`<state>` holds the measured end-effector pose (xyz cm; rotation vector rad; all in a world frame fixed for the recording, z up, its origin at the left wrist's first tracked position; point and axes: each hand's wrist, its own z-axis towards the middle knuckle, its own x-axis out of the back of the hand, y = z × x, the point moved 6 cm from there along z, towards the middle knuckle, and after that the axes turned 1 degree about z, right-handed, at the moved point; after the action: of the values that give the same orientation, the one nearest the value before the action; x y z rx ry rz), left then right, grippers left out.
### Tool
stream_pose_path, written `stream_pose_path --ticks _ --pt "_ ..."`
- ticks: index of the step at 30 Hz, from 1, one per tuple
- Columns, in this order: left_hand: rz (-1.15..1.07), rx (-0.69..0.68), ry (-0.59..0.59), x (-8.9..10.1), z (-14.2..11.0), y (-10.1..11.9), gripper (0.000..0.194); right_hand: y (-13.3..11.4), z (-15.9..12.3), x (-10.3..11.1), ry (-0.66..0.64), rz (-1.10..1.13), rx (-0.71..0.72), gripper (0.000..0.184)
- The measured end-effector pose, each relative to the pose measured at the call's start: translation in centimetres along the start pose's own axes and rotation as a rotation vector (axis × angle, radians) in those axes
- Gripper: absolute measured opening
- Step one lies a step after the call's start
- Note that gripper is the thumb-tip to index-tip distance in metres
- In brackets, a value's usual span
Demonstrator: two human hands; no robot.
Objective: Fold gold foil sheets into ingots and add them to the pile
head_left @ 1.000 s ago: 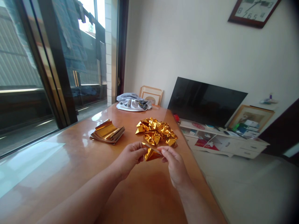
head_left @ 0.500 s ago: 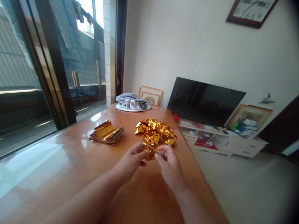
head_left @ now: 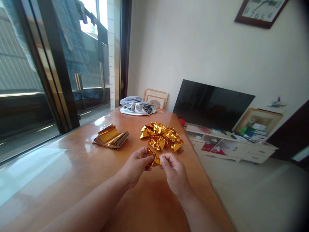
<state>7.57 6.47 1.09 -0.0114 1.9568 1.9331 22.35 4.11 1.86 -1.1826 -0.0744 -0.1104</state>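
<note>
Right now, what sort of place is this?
Probably a living room in a home: there's a large TV, a white cabinet with drawers, and a clock on the wall.

Gold foil piece [head_left: 156, 159] between both hands [head_left: 138, 163], near shiny foil pile [head_left: 162, 134]

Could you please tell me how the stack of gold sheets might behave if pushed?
The stack of gold sheets would probably fan apart, since its edges lie unevenly. Its curled top sheet suggests thin, bendable material. It may slide readily, as the table looks glossy.
</note>
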Motion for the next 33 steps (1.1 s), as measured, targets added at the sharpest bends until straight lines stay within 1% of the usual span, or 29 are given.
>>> stream_pose_path --ticks 4,9,12,14,16,18,22,27,33 --pt "-0.007 0.005 -0.025 -0.1 0.0 0.0 0.022 0.6 0.1 0.1 0.039 0.016 -0.012 0.017" --pt "0.04 0.012 -0.022 0.1 -0.2 0.3 0.013 0.8 0.2 0.1 0.029 0.011 -0.029 0.016" --pt "0.052 -0.004 -0.012 0.3 -0.2 0.6 0.013 0.9 0.2 0.2 0.016 0.052 -0.059 0.017" --pt "0.026 -0.023 0.04 0.7 -0.2 0.8 0.015 1.0 0.2 0.2 0.01 0.085 -0.075 0.017" --pt "-0.012 -0.048 0.122 1.2 -0.2 1.0 0.02 1.1 0.2 0.3 0.009 0.097 -0.077 0.019" --pt "-0.042 -0.074 0.169 1.4 -0.2 1.2 0.024 1.1 0.2 0.4 0.013 0.079 -0.062 0.02" --pt "-0.045 -0.078 0.141 1.2 -0.2 1.4 0.019 1.2 0.2 0.4 0.023 0.008 -0.011 0.02" --pt "-0.021 -0.069 0.166 1.4 -0.3 1.2 0.015 0.7 0.0 0.2 0.02 -0.089 0.06 0.016" --pt "-0.036 -0.085 0.201 1.5 -0.2 1.2 0.018 -0.3 -0.3 -0.1 0.015 -0.237 0.152 0.011"
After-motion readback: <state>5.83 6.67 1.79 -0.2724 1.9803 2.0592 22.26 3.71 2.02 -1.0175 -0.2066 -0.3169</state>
